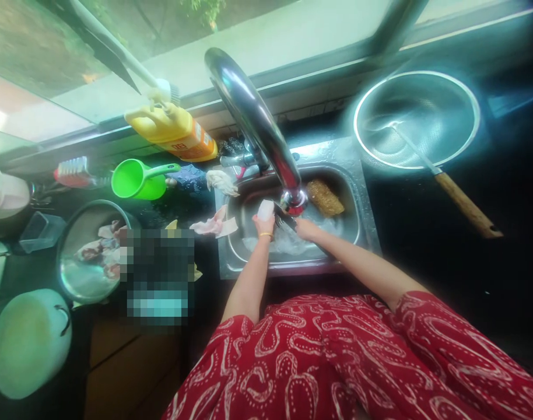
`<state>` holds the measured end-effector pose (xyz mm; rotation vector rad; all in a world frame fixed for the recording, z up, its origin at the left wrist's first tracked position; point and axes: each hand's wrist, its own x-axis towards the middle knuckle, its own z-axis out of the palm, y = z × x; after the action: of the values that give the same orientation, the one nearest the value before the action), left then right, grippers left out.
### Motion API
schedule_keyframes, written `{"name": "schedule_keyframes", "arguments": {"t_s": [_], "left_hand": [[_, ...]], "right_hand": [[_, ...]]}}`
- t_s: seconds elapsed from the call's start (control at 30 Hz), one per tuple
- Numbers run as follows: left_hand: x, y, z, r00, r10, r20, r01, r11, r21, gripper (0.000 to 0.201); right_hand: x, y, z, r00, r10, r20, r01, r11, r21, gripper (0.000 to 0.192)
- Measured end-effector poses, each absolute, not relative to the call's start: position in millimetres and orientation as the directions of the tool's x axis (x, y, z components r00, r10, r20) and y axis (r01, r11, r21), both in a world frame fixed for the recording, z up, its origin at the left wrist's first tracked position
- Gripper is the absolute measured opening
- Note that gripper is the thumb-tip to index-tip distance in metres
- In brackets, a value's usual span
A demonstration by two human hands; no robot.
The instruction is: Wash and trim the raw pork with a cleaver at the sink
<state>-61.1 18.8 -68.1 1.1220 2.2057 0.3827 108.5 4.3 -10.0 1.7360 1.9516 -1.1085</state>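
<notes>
Both hands are working inside the sink (231,256), close under the faucet (266,140): the left hand (263,224) is gripping a white piece (265,209), the right hand (305,228) is closing its fingers on a fork (285,220). A brown scrubber (325,197) is lying by the far wall; beyond, right, a strainer (417,119) is resting on open dark tabletop (467,268).

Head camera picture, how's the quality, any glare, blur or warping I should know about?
Head view: strong wide-angle warping bends the faucet and window frame; a bright hazy glow surrounds the metal strainer at upper right; a pixelated block covers part of the counter at left; the left hand and right hand in the sink look small and soft.
</notes>
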Motion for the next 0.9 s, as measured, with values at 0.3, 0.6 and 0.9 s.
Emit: {"name": "schedule_keyframes", "arguments": {"t_s": [0.3,0.6,0.9], "left_hand": [[-70.6,-7.0,-39.6,0.133,0.915,-0.38,0.954,-0.014,0.299,0.059],[-37.2,-13.5,-48.1,-0.053,0.859,-0.509,0.903,0.259,0.343,0.045],[-21.9,-7.4,-42.1,-0.15,0.856,-0.494,0.911,0.314,0.267,0.037]], "right_hand": [[119.7,-12.1,-9.5,-0.22,0.724,-0.654,0.957,0.031,-0.288,0.03],[123.6,-22.1,15.8,-0.187,0.758,-0.625,0.973,0.053,-0.227,0.032],[115.0,-51.1,52.3,-0.259,0.766,-0.589,0.964,0.169,-0.205,0.038]]}}
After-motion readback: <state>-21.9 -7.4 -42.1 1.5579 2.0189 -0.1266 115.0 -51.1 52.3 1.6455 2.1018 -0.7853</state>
